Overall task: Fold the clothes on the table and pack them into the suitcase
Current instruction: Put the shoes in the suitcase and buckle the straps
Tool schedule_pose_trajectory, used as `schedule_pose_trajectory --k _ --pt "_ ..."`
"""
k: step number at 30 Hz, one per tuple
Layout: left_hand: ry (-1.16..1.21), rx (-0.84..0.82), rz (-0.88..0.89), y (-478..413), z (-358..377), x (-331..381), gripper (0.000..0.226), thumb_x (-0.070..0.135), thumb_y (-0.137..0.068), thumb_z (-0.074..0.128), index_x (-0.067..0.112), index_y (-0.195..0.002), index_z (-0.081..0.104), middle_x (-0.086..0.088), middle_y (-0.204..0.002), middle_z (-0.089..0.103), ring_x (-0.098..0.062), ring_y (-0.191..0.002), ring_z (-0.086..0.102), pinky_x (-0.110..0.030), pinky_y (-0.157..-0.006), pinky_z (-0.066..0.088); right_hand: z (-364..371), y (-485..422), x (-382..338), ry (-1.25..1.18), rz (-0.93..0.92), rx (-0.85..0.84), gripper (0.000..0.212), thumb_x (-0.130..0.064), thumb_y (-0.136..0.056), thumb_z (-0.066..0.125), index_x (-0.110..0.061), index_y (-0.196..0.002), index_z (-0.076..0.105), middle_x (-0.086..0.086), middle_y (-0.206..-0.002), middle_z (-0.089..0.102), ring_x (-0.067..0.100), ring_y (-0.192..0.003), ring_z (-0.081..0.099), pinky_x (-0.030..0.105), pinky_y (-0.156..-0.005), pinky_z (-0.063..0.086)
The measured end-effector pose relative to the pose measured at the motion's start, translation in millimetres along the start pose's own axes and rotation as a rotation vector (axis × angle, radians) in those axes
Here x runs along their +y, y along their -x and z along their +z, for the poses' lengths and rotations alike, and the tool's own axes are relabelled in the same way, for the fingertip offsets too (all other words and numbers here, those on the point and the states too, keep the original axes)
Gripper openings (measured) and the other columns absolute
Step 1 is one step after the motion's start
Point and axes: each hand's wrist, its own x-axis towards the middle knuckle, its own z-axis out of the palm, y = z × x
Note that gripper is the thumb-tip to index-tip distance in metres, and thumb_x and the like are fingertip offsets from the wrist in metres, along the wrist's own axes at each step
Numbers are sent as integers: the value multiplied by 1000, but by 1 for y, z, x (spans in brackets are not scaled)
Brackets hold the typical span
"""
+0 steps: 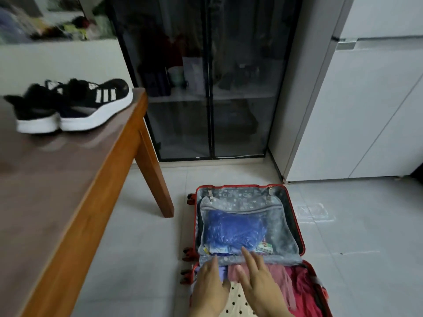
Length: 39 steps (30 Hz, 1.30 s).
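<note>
A red suitcase (297, 225) lies open on the floor at the bottom middle of the head view. Its far half has a grey mesh cover (283, 239) over a blue bundle (233, 229). The near half holds folded clothes: a cream polka-dot garment (235, 298), a pink one (277, 277), a red one (304, 287) and a lilac one (223, 272). My left hand (209, 289) and my right hand (258, 284) rest flat with fingers spread on the clothes, fingertips at the mesh cover's lower edge. Neither hand holds anything.
A wooden table (57, 191) fills the left side, with a pair of black-and-white sneakers (71, 106) on its far end. One table leg (155, 179) stands near the suitcase. A dark glass cabinet (210, 88) and a white fridge (366, 99) stand behind.
</note>
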Motion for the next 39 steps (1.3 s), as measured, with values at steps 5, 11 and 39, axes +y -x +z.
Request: schedule_pose_trajectory --k 5,11,39 --pt "130 123 58 33 -116 64 67 33 -89 55 22 -148 25 2 -149 36 -12 -135 36 -25 -109 32 -97 28 -105 -16 -63 26 92 -78 -67 6 -35 -149 12 -5 -152 23 10 -136 33 26 -98 37" --pt "191 262 149 75 -258 109 64 35 -95 51 21 -150 21 7 -151 30 -9 -139 29 -12 -106 21 -168 38 -210 12 -193 33 83 -85 -68 17 -47 -141 17 -7 -147 35 9 -124 49 28 -95 45" --pt "-449 363 -3 -78 -558 -83 28 11 -87 51 20 -114 55 -3 -113 56 -28 -99 57 -38 -77 50 -37 -166 -523 368 -233 92 48 -17 -92 53 -14 -135 32 6 -129 45 30 -106 59 36 -77 46"
